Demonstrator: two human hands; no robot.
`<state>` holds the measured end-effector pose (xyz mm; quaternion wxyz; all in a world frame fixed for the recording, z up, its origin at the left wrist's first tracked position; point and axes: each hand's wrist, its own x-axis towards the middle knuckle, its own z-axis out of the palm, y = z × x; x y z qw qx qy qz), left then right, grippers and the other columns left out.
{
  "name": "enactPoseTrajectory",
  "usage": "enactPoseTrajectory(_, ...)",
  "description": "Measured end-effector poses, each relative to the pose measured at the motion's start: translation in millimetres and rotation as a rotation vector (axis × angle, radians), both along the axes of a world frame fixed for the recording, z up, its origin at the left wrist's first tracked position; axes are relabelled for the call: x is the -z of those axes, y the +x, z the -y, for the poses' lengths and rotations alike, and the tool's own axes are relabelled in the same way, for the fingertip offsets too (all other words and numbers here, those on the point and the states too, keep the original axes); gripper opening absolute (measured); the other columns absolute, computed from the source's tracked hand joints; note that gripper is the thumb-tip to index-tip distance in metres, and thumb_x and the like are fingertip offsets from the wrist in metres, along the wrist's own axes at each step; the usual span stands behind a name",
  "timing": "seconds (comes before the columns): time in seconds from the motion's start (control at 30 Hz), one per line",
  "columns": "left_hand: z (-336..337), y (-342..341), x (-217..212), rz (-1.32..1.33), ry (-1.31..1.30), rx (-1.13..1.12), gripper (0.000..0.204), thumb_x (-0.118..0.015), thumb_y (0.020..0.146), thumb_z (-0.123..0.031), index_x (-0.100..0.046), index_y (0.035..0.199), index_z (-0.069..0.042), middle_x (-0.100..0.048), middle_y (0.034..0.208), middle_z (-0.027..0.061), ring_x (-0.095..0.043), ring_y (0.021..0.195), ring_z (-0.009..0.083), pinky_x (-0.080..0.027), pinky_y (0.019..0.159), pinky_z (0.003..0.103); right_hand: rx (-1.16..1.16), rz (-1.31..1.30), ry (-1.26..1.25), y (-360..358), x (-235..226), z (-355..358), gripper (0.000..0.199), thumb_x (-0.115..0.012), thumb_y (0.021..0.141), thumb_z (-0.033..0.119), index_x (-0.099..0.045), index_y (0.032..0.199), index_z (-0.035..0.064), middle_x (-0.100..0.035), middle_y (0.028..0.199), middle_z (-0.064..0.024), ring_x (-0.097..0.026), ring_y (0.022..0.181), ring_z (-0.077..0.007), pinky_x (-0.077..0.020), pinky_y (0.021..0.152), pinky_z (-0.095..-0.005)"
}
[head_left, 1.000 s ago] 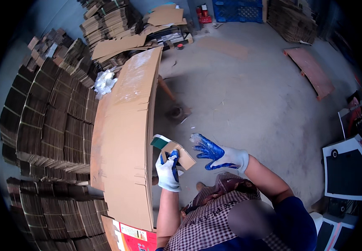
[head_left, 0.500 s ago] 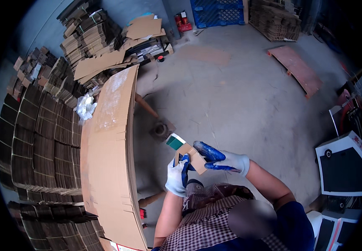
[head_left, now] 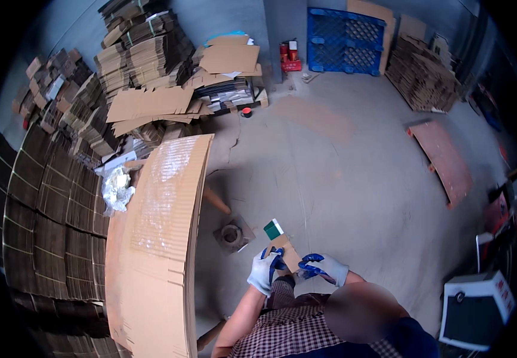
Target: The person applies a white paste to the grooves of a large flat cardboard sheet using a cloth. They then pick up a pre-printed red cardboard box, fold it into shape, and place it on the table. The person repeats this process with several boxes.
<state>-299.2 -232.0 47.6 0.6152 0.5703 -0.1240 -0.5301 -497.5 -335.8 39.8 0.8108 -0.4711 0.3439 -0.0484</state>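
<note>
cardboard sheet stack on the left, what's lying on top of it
The top of the cardboard stack carries a clear, shiny plastic film. A crumpled white plastic wad sits at its left edge. What lies lower in the stack is covered.

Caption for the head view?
Both gloved hands, left hand and right hand, hold a small cardboard piece beside stacked cardboard sheets.

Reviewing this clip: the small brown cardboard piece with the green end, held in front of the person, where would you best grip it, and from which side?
Probably the near brown end of the cardboard piece, pinched across its flat faces, coming from the person's side. The left hand already holds that end, the right hand sits close beside it, and the green end points away, free.
</note>
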Motion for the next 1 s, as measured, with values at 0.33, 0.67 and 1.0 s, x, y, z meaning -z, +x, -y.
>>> enactPoseTrajectory(0.33, 251.0, 123.0, -1.4, -0.669, -0.36, 0.127, 0.043, -0.047, 0.1, -0.025, -0.053, 0.13, 0.006, -0.066, 0.115, 0.0201, -0.065, 0.106, 0.0314, -0.048, 0.099, 0.042, 0.422, -0.043, 0.021, 50.3, -13.0, 248.4, 0.027, -0.063, 0.095, 0.018, -0.061, 0.113, -0.0024, -0.069, 0.1, -0.0122, -0.069, 0.093, -0.0209, -0.0556, 0.081, -0.0309)
enactPoseTrajectory(0.67, 497.5, 214.4, 39.6, -0.54, -0.197, -0.31, 0.017, -0.053, 0.1, -0.025, -0.06, 0.088, -0.014, -0.061, 0.079, 0.0021, -0.059, 0.077, 0.0214, -0.048, 0.092, 0.048, 0.497, 0.01, 0.117, 182.8, 92.0, 598.1, 0.018, -0.064, 0.094, 0.011, -0.067, 0.108, 0.0005, -0.068, 0.088, -0.0047, -0.064, 0.071, -0.012, -0.0502, 0.06, -0.0238)
enactPoseTrajectory(1.0, 632.5, 346.3, 128.1, -0.507, -0.003, -0.691, 0.05, -0.051, 0.099, -0.047, -0.063, 0.081, -0.001, -0.066, 0.076, 0.0151, -0.063, 0.072, 0.031, -0.053, 0.079, 0.043, 0.503, -0.087, -0.165, 361.9, 114.5, 842.3, 0.017, -0.063, 0.094, 0.011, -0.069, 0.105, 0.0001, -0.07, 0.084, -0.004, -0.062, 0.068, -0.0107, -0.0507, 0.063, -0.0256)
